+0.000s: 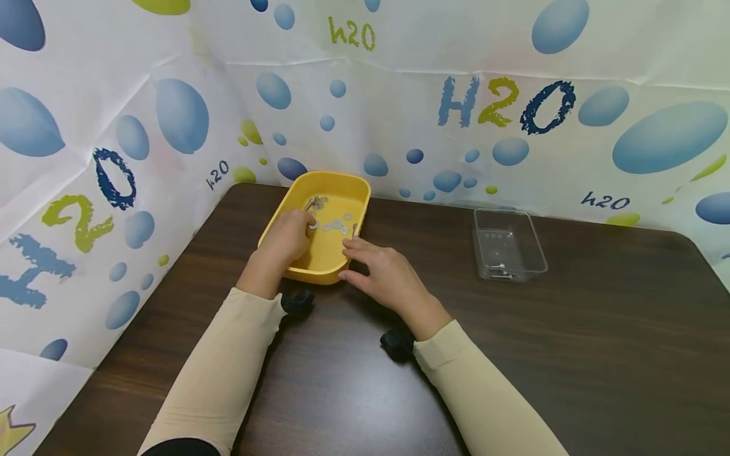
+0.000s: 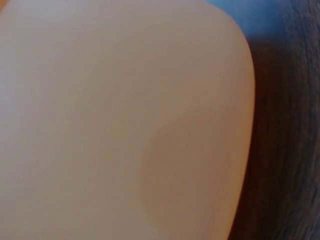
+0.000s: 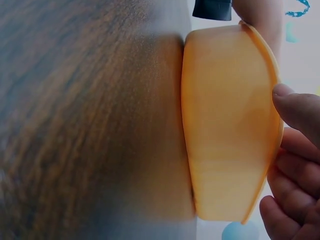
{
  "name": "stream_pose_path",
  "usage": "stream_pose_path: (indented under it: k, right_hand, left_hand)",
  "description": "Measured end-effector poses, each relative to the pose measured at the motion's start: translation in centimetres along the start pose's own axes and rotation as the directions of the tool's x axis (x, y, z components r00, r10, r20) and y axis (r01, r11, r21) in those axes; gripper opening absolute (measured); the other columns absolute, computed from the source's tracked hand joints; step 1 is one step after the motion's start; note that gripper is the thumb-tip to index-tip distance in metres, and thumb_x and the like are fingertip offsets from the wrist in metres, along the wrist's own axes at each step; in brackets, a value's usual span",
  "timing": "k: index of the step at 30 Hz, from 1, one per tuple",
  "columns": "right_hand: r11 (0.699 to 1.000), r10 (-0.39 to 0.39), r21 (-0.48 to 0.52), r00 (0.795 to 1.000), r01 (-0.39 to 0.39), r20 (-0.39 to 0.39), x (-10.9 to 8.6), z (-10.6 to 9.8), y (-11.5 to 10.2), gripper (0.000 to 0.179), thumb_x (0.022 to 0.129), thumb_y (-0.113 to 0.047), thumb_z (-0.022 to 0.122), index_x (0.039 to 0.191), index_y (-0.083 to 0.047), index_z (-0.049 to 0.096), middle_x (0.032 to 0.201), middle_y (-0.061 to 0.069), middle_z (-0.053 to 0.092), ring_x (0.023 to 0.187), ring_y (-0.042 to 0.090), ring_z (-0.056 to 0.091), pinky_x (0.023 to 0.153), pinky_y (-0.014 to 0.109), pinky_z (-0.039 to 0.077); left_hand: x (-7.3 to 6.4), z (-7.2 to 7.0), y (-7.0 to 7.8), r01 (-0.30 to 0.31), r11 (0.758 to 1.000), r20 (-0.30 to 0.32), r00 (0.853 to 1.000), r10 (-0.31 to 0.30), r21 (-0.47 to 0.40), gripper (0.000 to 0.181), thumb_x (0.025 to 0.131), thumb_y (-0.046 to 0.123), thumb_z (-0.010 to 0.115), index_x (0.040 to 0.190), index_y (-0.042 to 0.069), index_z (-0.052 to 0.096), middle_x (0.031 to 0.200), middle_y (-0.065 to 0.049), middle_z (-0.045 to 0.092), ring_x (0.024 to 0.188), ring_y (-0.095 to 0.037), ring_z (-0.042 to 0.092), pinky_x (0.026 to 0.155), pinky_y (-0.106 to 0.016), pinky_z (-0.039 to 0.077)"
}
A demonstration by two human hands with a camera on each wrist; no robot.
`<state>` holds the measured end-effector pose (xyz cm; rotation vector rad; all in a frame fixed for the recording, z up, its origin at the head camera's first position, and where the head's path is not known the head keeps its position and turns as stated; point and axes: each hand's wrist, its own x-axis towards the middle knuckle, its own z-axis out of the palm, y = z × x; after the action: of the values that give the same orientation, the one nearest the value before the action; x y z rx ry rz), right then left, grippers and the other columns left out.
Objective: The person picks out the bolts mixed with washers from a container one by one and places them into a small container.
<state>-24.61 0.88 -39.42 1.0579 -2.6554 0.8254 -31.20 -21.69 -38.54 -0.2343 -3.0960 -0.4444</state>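
A yellow plastic tray [image 1: 325, 277] stands on the dark table near the wall sheet. My left hand [image 1: 288, 234] reaches over its left side, fingers bent down inside. A washer [image 1: 313, 225] shows at those fingertips; whether they pinch it is hidden. Several flat washers [image 1: 336, 225] lie on the tray floor, with a few bolts [image 1: 310, 202] beyond my left hand. At the tray's right rim my right hand [image 1: 384, 269] holds on, thumb and curled fingers about the edge, as the right wrist view shows. A small bolt [image 1: 355, 230] shows by the right fingertips. The left wrist view is mostly blurred skin.
To the right, a clear plastic box [image 1: 536, 263] with several screws [image 1: 500, 271] inside stands on the dark wooden table [image 1: 599, 342]. A white sheet [image 1: 393, 101] printed with blue bubbles rises behind the table and along its left side.
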Motion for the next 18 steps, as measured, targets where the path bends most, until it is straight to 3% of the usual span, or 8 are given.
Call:
stream_pose_path:
  k: [4,12,18]
  right_hand:
    - [1.0,-0.011,-0.011,1.0,0.011,-0.008,-0.03,0.06,0.12,0.046,0.091,-0.035,0.071,0.129,-0.009,0.066,0.14,0.001,0.058,0.132,0.016,0.053,0.106,0.035,0.046]
    - [0.999,-0.027,-0.021,0.999,0.027,-0.017,0.01,0.06,0.14,0.047,0.09,-0.036,0.071,0.128,-0.009,0.066,0.14,0.0,0.058,0.132,0.015,0.053,0.106,0.035,0.046]
    - [0.999,-0.027,-0.029,1.0,0.026,-0.016,-0.06,0.03,0.25,0.047,0.09,-0.036,0.071,0.128,-0.009,0.066,0.14,0.0,0.058,0.132,0.015,0.052,0.105,0.035,0.046]
  left_hand:
    - [0.02,-0.01,0.08,-0.013,1.0,-0.009,1.0,0.013,0.022,0.033,0.09,-0.006,0.054,0.119,-0.002,0.068,0.12,-0.022,0.065,0.108,-0.034,0.061,0.095,-0.043,0.049]
    - [-0.35,-0.04,0.13,-0.007,0.999,0.033,0.999,0.005,0.047,0.026,0.094,-0.003,0.054,0.114,-0.003,0.07,0.116,-0.022,0.067,0.099,-0.032,0.061,0.089,-0.042,0.05]
    - [-0.28,-0.09,0.15,-0.013,0.999,0.041,0.999,0.011,0.044,0.022,0.09,-0.006,0.055,0.097,-0.001,0.075,0.1,-0.018,0.068,0.084,-0.029,0.056,0.075,-0.037,0.047]
